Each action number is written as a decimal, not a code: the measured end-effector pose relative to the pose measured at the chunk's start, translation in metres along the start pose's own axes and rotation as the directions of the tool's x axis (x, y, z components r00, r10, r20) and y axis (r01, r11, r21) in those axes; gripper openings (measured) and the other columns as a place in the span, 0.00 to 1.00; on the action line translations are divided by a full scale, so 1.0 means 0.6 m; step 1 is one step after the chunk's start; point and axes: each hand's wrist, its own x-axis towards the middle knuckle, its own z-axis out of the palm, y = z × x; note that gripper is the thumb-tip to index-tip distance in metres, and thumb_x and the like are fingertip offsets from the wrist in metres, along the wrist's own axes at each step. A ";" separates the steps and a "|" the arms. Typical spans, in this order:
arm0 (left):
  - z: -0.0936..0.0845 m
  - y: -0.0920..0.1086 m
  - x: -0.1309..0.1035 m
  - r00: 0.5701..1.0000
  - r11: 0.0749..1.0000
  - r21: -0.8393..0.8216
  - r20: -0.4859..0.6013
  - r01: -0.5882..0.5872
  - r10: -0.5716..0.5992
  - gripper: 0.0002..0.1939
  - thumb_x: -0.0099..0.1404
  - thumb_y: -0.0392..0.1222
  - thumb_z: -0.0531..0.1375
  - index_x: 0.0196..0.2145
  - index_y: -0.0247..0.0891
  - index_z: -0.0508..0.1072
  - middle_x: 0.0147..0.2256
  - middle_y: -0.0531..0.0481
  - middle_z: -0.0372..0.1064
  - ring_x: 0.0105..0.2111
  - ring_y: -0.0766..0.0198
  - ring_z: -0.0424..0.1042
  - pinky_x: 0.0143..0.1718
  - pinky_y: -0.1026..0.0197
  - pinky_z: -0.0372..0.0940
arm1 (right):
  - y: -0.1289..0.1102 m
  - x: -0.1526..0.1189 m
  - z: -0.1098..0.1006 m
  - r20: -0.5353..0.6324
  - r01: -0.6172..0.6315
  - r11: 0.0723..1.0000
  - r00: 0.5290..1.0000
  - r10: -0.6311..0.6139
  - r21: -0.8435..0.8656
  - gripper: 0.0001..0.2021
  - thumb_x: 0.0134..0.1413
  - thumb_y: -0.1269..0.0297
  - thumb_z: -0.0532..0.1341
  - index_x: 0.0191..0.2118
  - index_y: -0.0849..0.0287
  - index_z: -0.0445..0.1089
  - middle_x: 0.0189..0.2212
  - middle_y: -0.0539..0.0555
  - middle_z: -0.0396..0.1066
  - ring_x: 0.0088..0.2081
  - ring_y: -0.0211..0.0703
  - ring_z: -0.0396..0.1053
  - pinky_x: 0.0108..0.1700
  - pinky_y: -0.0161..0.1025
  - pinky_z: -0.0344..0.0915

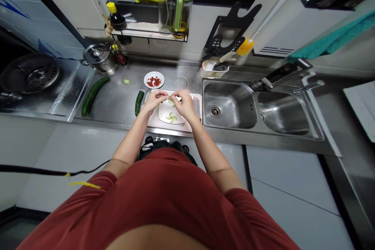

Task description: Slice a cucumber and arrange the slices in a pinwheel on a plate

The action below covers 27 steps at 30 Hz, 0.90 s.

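My left hand (155, 100) and my right hand (184, 105) meet above a white plate (179, 119), fingertips pinched close together. A small green cucumber slice (170, 98) shows between them; the fingers cover part of it. On the plate below, thin cucumber slices (171, 117) lie fanned out like petals, with more green partly hidden under my fingers. The plate rests on a pale cutting board (152, 124). Left of the board lies a cut length of cucumber (139, 102). A small white dish (146, 79) behind my hands holds chopped red pieces (154, 82).
A long cucumber (93, 95) and a cucumber end (126, 81) lie on the steel counter at left. Behind them stands a lidded pot (99, 60). To the right is a double sink (231, 101) with a faucet (281, 76). A bottle rack (146, 33) hangs above.
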 end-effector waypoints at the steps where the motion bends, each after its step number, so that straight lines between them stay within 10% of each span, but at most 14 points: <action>1: -0.001 -0.001 0.001 0.999 1.000 -0.001 -0.025 0.030 -0.030 0.16 0.50 0.49 0.68 0.32 0.35 0.73 0.30 0.50 0.73 0.26 0.71 0.68 0.25 0.70 0.58 | 0.000 0.001 -0.001 -0.014 -0.002 1.000 1.000 0.002 0.012 0.10 0.63 0.60 0.54 0.34 0.55 0.70 0.34 0.52 0.69 0.41 0.45 0.65 0.47 0.43 0.61; 12: 0.014 -0.011 -0.002 0.871 0.837 -0.284 0.310 0.468 -0.382 0.25 0.57 0.63 0.61 0.41 0.39 0.71 0.23 0.51 0.69 0.16 0.74 0.61 0.14 0.73 0.43 | -0.003 0.006 -0.006 -0.076 -0.038 0.995 0.996 0.044 0.087 0.11 0.63 0.59 0.54 0.33 0.56 0.69 0.32 0.50 0.70 0.38 0.42 0.66 0.42 0.39 0.62; 27: 0.011 0.015 0.003 0.945 0.881 -0.355 0.210 0.312 -0.250 0.30 0.47 0.41 0.70 0.48 0.40 0.68 0.29 0.55 0.68 0.20 0.77 0.62 0.15 0.74 0.43 | 0.004 0.000 -0.004 -0.043 -0.026 0.993 0.999 0.032 0.117 0.09 0.61 0.59 0.57 0.33 0.56 0.70 0.33 0.51 0.70 0.39 0.42 0.65 0.42 0.39 0.62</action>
